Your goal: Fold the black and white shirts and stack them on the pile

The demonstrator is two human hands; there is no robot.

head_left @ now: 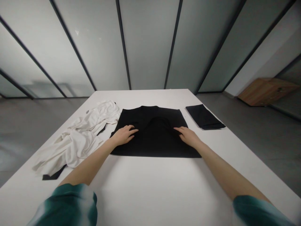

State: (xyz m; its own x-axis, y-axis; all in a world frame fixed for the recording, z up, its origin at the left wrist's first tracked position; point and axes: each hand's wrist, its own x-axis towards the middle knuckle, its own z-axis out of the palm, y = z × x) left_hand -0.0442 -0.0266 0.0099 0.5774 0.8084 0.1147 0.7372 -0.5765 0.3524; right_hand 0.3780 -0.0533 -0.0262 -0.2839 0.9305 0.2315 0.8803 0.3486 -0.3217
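Observation:
A black shirt (152, 144) lies spread on the white table, with what looks like its collar at the far edge. A raised, curved fold crosses its middle. My left hand (124, 134) rests on the left part of the shirt, fingers spread and touching the cloth. On the right part lies my right hand (188, 136), its fingers stretched out and apart over the fabric. Neither hand visibly grips the cloth.
On the table's left, crumpled white cloth (80, 138) lies over dark pieces (54, 174). A folded black garment (204, 116) sits at the right edge of the white table (160, 188). Frosted panels (148, 44) stand behind; a wooden cabinet (261, 92) is at far right.

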